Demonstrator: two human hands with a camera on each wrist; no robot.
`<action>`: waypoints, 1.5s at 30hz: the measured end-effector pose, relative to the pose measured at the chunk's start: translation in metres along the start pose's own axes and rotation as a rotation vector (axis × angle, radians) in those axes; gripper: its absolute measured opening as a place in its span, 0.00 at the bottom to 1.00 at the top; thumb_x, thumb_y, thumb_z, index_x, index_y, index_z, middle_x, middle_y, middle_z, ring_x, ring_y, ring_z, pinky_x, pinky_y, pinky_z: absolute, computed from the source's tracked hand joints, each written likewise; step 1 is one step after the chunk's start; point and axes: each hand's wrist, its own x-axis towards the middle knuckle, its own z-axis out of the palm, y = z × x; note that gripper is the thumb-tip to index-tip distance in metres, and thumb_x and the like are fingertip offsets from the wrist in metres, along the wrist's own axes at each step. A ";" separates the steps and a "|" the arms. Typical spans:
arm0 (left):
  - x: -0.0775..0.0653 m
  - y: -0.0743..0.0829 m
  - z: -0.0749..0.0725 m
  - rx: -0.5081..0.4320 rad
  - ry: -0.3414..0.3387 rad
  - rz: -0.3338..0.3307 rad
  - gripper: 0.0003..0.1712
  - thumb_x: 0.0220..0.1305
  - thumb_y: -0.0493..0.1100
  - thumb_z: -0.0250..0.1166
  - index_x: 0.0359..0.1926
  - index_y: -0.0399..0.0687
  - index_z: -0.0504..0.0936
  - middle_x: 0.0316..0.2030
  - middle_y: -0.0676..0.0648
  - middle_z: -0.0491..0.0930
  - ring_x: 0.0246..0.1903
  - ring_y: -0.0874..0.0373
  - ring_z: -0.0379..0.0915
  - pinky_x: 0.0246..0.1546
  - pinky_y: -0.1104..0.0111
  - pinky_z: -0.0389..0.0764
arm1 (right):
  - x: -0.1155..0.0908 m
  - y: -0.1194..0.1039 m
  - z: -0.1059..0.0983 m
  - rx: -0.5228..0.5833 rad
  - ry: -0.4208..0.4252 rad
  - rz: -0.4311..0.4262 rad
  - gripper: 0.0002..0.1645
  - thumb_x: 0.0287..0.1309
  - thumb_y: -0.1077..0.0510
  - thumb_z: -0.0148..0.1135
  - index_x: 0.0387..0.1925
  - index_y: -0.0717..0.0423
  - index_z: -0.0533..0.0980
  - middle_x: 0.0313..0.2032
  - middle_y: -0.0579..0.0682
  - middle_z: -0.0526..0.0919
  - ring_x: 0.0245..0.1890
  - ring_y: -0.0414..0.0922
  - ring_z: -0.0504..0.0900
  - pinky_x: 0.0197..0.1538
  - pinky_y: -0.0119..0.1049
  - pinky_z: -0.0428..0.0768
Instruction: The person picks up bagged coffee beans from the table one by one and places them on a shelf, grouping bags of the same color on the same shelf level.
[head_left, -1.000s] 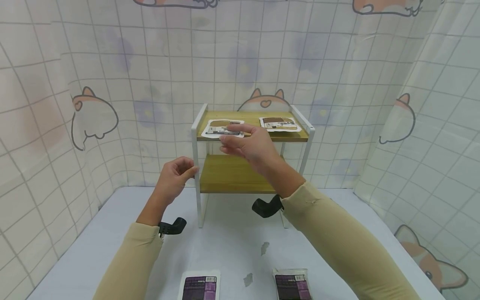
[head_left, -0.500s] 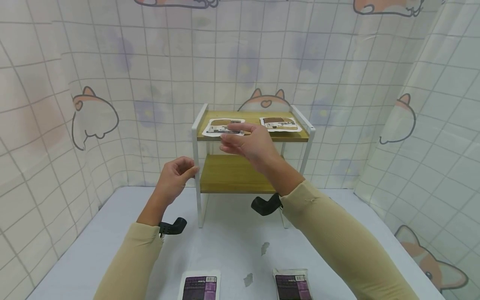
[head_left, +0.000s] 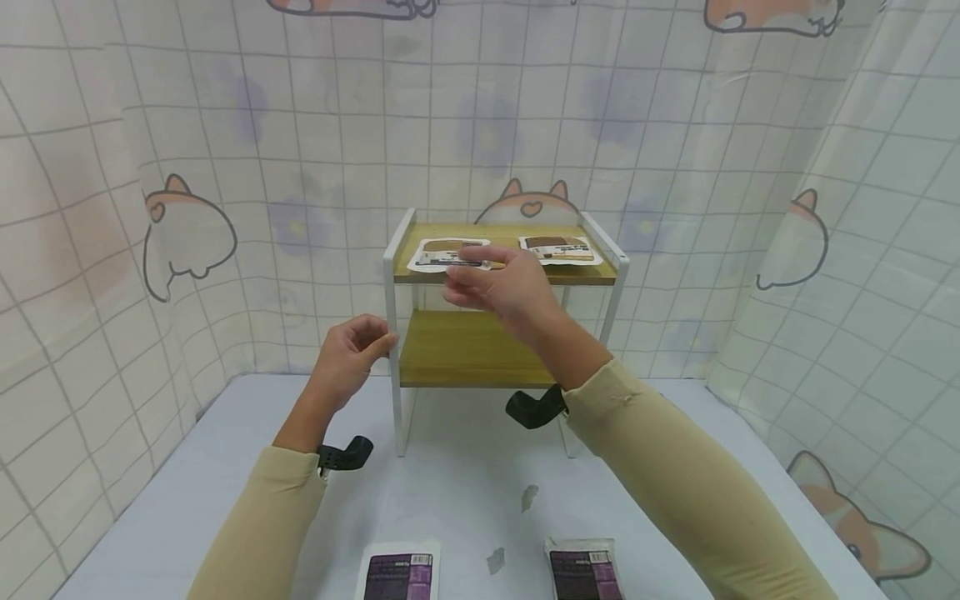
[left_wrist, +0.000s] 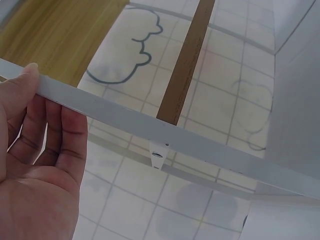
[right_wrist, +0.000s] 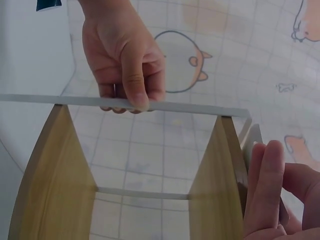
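Observation:
A small two-tier shelf with wooden boards (head_left: pixel 472 346) and a white frame stands on the table. My left hand (head_left: pixel 347 354) grips its left white upright (left_wrist: pixel 115 111) between thumb and fingers. Two flat white-bordered packets lie on the top board: the left packet (head_left: pixel 433 258) overhangs the front edge slightly, and the right packet (head_left: pixel 561 249) lies beside it. My right hand (head_left: pixel 510 287) pinches the left packet at its front right corner, partly covering it. In the right wrist view, the right-hand fingers (right_wrist: pixel 270 175) are close against the top board's front edge.
Two dark purple packets with barcodes, a left one (head_left: pixel 400 573) and a right one (head_left: pixel 585 571), lie at the table's near edge. Two grey patches mark the white tabletop (head_left: pixel 450 500). A tile-patterned curtain (head_left: pixel 315 125) surrounds the back and sides.
The left packet on the top board has slid slightly to the right, with my right hand shifting along with it. My left hand stays on the upright.

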 end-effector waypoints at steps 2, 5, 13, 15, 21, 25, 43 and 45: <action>0.000 0.000 0.000 0.000 -0.001 0.008 0.13 0.72 0.48 0.66 0.47 0.42 0.81 0.45 0.37 0.82 0.44 0.54 0.78 0.46 0.75 0.81 | 0.000 0.000 -0.001 0.001 0.015 0.000 0.25 0.59 0.61 0.73 0.59 0.54 0.81 0.41 0.59 0.89 0.41 0.51 0.92 0.44 0.37 0.88; 0.000 -0.001 0.000 0.000 0.001 0.014 0.14 0.72 0.48 0.66 0.47 0.41 0.81 0.43 0.40 0.82 0.43 0.55 0.78 0.46 0.75 0.81 | 0.001 0.000 -0.002 -0.011 0.034 -0.016 0.25 0.58 0.61 0.74 0.58 0.54 0.81 0.37 0.60 0.90 0.35 0.49 0.92 0.42 0.38 0.88; 0.001 0.000 0.000 -0.003 0.000 0.004 0.14 0.72 0.48 0.66 0.47 0.41 0.81 0.42 0.45 0.81 0.44 0.56 0.78 0.47 0.76 0.81 | 0.002 -0.001 -0.002 -0.022 0.061 -0.046 0.23 0.56 0.63 0.75 0.54 0.58 0.83 0.35 0.61 0.89 0.29 0.48 0.91 0.39 0.39 0.88; 0.000 0.001 0.000 -0.003 -0.001 0.002 0.14 0.72 0.48 0.65 0.47 0.41 0.81 0.43 0.43 0.82 0.44 0.56 0.78 0.47 0.76 0.81 | 0.002 -0.001 -0.002 -0.024 0.064 -0.050 0.21 0.56 0.63 0.75 0.53 0.59 0.83 0.36 0.61 0.89 0.30 0.48 0.91 0.40 0.39 0.88; 0.001 0.001 0.001 -0.008 -0.006 0.004 0.15 0.73 0.47 0.65 0.48 0.39 0.80 0.45 0.39 0.81 0.44 0.56 0.78 0.48 0.76 0.81 | 0.002 -0.001 -0.001 -0.022 0.069 -0.064 0.19 0.58 0.64 0.74 0.52 0.61 0.83 0.36 0.60 0.88 0.31 0.48 0.91 0.41 0.39 0.88; 0.001 0.000 0.000 -0.014 -0.004 0.013 0.15 0.72 0.47 0.65 0.47 0.39 0.81 0.43 0.41 0.81 0.44 0.57 0.78 0.47 0.76 0.81 | 0.003 -0.002 0.001 -0.028 0.075 -0.065 0.19 0.58 0.64 0.74 0.52 0.61 0.83 0.34 0.60 0.88 0.30 0.48 0.91 0.40 0.39 0.88; -0.001 0.003 0.000 -0.005 -0.003 0.007 0.16 0.72 0.48 0.65 0.48 0.38 0.80 0.44 0.39 0.81 0.44 0.56 0.78 0.47 0.76 0.80 | 0.006 -0.006 0.006 -0.138 0.127 -0.066 0.16 0.60 0.60 0.73 0.50 0.58 0.84 0.34 0.59 0.89 0.28 0.48 0.91 0.38 0.39 0.88; -0.001 0.002 0.000 -0.006 -0.004 0.007 0.16 0.72 0.48 0.66 0.48 0.38 0.80 0.44 0.39 0.81 0.44 0.56 0.77 0.47 0.76 0.80 | 0.006 -0.006 0.007 -0.140 0.128 -0.065 0.16 0.60 0.59 0.73 0.49 0.58 0.84 0.34 0.59 0.89 0.28 0.48 0.91 0.39 0.39 0.88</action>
